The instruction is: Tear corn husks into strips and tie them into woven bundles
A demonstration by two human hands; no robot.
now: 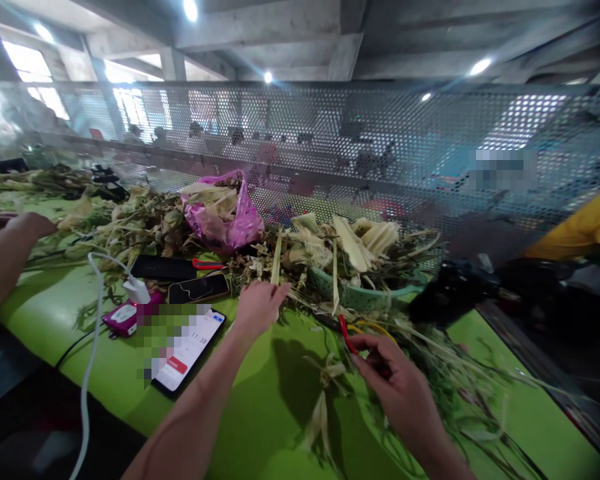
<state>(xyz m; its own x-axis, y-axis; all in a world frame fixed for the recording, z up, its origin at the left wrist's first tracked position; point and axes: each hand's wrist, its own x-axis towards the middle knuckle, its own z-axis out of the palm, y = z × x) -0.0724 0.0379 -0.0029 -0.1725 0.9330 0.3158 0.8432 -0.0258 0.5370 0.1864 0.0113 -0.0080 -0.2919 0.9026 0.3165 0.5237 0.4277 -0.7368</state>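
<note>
My left hand [261,308] reaches to the pile's front edge. Its closed fingers meet the lower end of a pale dried husk strip [277,259] that stands up from them. My right hand [400,383] is closed on the red handle of a hand tool [347,335]; the tool's working end is hard to make out among the stalks. Between the hands lies a small knotted bunch of dried husk [326,373], its tails spreading toward me. Just beyond them, a green basket [360,297] overflows with husk pieces [353,243].
To the left are a lit phone [193,353], two dark phones, a purple power bank [127,320] with a white cable, and another red-handled tool [209,265]. A pink bag [225,223] of husks leans near a perforated metal screen [300,120]. Another person's arm [10,257] is at left.
</note>
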